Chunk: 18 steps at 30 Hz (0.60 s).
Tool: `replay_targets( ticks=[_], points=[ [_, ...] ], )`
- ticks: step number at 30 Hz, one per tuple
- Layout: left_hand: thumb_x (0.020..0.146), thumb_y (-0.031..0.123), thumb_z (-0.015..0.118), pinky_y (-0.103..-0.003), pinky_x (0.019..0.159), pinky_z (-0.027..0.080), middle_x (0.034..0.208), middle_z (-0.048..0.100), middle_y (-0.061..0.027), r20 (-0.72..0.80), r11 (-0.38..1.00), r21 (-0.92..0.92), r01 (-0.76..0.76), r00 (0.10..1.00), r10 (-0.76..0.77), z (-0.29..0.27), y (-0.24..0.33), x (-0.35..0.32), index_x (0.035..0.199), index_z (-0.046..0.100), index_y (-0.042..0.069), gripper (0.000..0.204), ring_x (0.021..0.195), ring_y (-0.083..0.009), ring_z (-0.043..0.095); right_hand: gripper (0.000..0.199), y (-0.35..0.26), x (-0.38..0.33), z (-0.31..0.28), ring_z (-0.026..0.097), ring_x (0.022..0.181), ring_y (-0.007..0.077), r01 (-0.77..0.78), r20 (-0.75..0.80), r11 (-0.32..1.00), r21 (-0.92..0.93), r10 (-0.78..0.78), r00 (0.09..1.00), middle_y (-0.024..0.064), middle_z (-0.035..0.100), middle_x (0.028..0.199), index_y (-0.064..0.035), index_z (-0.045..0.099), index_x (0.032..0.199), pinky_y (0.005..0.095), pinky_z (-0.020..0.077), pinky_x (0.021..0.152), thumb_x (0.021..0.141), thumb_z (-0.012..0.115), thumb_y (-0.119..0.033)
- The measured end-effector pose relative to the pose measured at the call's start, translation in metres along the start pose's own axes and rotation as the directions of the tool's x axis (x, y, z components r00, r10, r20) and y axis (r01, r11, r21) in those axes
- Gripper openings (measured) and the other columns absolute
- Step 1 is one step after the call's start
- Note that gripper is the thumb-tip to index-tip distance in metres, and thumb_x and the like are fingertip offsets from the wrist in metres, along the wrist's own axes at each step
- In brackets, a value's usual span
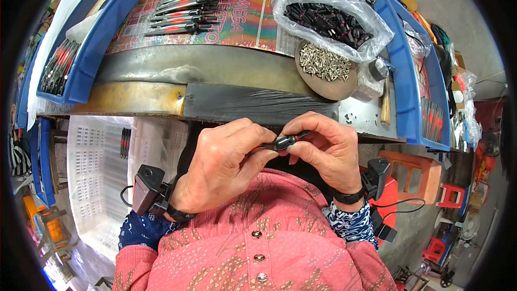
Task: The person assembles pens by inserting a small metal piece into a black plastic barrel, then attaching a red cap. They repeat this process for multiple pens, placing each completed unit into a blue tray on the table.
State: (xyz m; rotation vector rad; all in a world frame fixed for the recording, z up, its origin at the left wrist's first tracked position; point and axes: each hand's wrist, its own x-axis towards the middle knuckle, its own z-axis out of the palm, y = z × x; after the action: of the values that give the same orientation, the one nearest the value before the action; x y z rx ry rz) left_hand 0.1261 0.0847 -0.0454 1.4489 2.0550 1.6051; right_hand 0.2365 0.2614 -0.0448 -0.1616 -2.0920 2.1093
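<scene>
Close to my body, just below the table's front edge, both hands meet at a small, glossy black rounded part (284, 142) with thin dark ends. My left hand (223, 156) pinches its left end between thumb and fingers. From the other side, my right hand (326, 151) grips the dark right end, whose tip sticks out above the thumb. The fingers cover much of the piece, so its exact kind cannot be made out. Farther off, slim red, black and silver pen-shaped pieces (186, 8) lie in a row on a printed sheet (245, 8).
A clear plastic bag (377, 40) of black parts stands beside a round dish (329, 95) of small silvery pieces. Blue trays flank the table at left (110, 29) and right (407, 91). A wooden handle (386, 109) rests near the right tray. Below left is a white basket (86, 183).
</scene>
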Motion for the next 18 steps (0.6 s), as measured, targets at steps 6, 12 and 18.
replay_targets(
  ticks=[6, 12, 18],
  points=[
    [0.075, 0.003, 0.077, -0.035, 0.057, 0.051, 0.079, 0.064, -0.0131, 0.042, 0.999, 0.024, 0.043, 0.998, -0.044, 0.002, -0.004, -0.007, 0.092, 0.065, 0.001, 0.020, 0.068, -0.0296, 0.065, 0.019, 0.002, -0.004, 0.000, 0.067, 0.077, 0.0152, 0.060, 0.026, 0.973, -0.222, -0.056, 0.998, 0.0102, 0.068, 0.091, 0.0032, 0.066, 0.103, 0.0259, 0.0533, 0.065, 0.085, 0.071, -0.002],
    [0.073, 0.004, 0.078, -0.036, 0.056, 0.050, 0.076, 0.062, -0.0123, 0.005, 0.997, 0.071, 0.003, 1.000, -0.004, 0.009, -0.011, -0.016, 0.091, 0.065, 0.002, 0.022, 0.066, -0.0295, 0.063, 0.019, 0.015, -0.008, 0.005, 0.070, 0.073, 0.0174, 0.293, 0.100, 0.825, -0.483, -0.281, 0.954, 0.0130, 0.067, 0.088, 0.0050, 0.064, 0.103, 0.0261, 0.0557, 0.062, 0.086, 0.068, -0.001],
    [0.073, 0.004, 0.077, -0.036, 0.057, 0.050, 0.075, 0.062, -0.0124, 0.024, 0.998, 0.066, 0.013, 1.000, -0.015, 0.012, -0.015, -0.019, 0.091, 0.066, 0.002, 0.021, 0.066, -0.0300, 0.062, 0.020, 0.024, -0.013, 0.005, 0.070, 0.070, 0.0155, 0.238, 0.032, 0.870, -0.432, -0.249, 0.968, 0.0120, 0.070, 0.089, 0.0064, 0.066, 0.101, 0.0248, 0.0555, 0.061, 0.085, 0.073, -0.004]
  ],
)
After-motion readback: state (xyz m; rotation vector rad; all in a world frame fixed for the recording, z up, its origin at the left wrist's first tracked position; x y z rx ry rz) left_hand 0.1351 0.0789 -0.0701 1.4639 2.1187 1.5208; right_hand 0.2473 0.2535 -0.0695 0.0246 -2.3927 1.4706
